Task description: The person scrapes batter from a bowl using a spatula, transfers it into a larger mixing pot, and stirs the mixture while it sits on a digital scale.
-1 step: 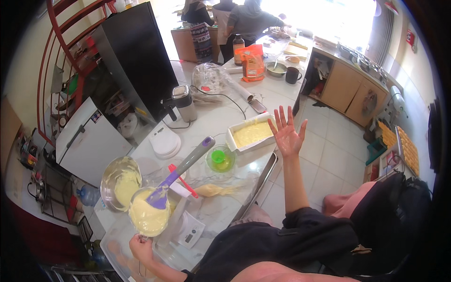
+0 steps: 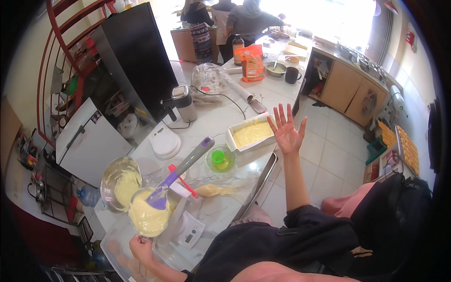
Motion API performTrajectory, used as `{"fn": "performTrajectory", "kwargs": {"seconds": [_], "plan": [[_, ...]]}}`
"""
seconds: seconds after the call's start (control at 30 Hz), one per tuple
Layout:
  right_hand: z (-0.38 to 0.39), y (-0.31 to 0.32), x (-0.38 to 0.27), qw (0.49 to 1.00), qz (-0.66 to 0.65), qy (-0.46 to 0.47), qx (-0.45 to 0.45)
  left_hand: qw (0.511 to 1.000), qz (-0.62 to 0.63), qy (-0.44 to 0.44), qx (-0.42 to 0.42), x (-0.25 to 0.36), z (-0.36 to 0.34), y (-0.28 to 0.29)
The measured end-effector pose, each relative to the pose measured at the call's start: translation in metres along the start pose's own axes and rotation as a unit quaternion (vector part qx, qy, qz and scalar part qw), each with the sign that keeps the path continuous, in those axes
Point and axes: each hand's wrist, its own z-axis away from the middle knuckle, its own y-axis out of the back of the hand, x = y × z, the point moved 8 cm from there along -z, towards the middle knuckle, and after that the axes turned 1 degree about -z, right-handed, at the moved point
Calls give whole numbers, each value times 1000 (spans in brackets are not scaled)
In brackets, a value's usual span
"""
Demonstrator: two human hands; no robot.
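Note:
At the lower left, my left hand (image 2: 140, 248) is closed round the thin metal handle of a small round pan (image 2: 150, 235) filled with pale yellow batter (image 2: 146, 220). A spatula (image 2: 181, 164) with a purple blade and grey handle leans in that batter, with neither hand on it. My right hand (image 2: 288, 135) is raised off the table's right edge, palm showing and fingers spread, holding nothing. Nearest to it is a white lined rectangular loaf tin (image 2: 233, 141) containing yellow batter. Left of the tin, a clear glass bowl (image 2: 229, 164) holds a small green cup (image 2: 218, 156).
A steel mixing bowl (image 2: 107, 175) smeared with batter touches the pan's left side. Around them are a digital scale (image 2: 192, 233), a white scale (image 2: 164, 142), a red utensil (image 2: 187, 184) and a corded hand mixer (image 2: 184, 103). Several people (image 2: 251, 23) stand at the far end.

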Motion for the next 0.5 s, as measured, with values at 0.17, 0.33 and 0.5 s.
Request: {"fn": "performTrajectory", "kwargs": {"seconds": [0.17,0.33,0.5], "plan": [[-31,-3,-7,999,-13,-28,-27,1000,-11,16,6,10,5,4],[-62,-2,-13,999,-14,-36,-14,1000,7,21,4,11,6,5],[-88,1,-12,999,2,-41,-2,1000,-19,21,2,12,7,6]]}}
